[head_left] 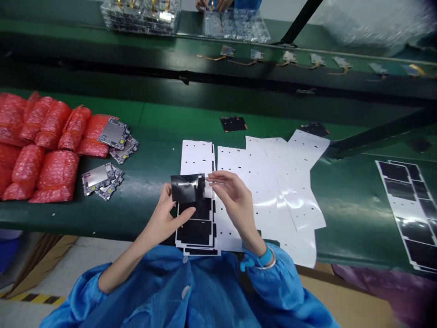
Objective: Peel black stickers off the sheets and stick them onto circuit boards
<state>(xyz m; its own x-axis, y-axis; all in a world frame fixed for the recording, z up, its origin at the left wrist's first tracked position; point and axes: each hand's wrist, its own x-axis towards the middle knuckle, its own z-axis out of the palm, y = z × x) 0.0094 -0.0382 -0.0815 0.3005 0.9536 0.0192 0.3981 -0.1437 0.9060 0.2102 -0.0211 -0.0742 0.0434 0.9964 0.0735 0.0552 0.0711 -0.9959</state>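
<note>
**Our blue smock, buttoned in white**

We wear a crinkled blue smock (211, 291) with round white snap buttons (185, 291) down the front and gathered cuffs (273, 282). Above our right hand (235, 200) sit a bright blue strap (264, 256) and a thin silver bangle (268, 265).

Both bare hands are held low in front of the body, near each other but not touching. The left hand (163, 222) is tilted, with its thumb raised and its fingers curled a little. The right hand (235, 199) is lifted, and its slim fingers (218, 181) bend toward the left hand. The left forearm (123, 262) is bare above a blue sleeve (85, 291), and a thin silver bangle (269, 262) sits on the right wrist (256, 239).
</note>
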